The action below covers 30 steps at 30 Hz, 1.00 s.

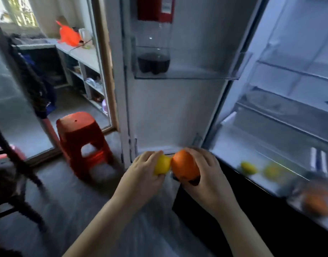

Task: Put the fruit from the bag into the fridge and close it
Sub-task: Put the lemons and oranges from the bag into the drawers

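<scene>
Left grip (142, 175) holds lemon (162, 165) | right grip (207, 175) holds orange (184, 166) | stool (81, 138) beside fridge door (174, 108)

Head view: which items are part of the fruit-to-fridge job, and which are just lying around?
Job: left hand holding yellow fruit; right hand holding orange; clear bag beneath; fridge shelf; shelved fruit; open fridge door.
Lying about: red stool; dark bottle in door rack; orange plastic bag on far counter.
</scene>
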Each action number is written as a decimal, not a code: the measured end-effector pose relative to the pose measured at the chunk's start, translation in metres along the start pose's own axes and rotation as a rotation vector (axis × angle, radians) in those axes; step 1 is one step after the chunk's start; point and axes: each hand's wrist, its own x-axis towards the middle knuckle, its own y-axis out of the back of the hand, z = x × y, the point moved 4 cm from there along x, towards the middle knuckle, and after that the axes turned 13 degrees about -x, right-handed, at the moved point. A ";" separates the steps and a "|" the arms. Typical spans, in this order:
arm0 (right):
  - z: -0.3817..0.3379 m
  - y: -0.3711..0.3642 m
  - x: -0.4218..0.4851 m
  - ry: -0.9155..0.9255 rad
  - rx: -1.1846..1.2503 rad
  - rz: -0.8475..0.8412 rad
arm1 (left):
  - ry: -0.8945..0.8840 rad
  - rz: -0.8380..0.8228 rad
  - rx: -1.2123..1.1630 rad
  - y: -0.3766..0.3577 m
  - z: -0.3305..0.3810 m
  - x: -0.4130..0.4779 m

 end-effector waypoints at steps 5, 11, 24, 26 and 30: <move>0.067 0.045 -0.040 -0.141 -0.057 0.055 | -0.110 -0.146 -0.058 -0.069 0.056 0.025; 0.137 0.090 -0.093 -0.383 -0.110 0.165 | -0.338 -0.393 -0.100 -0.144 0.133 0.060; 0.267 0.144 -0.127 -0.718 -0.261 0.255 | -0.615 -0.620 -0.263 -0.290 0.236 0.137; 0.292 0.153 -0.110 -0.713 -0.264 0.261 | -0.641 -0.616 -0.272 -0.305 0.246 0.165; 0.339 0.164 -0.069 -0.705 -0.303 0.213 | -0.639 -0.613 -0.265 -0.338 0.252 0.216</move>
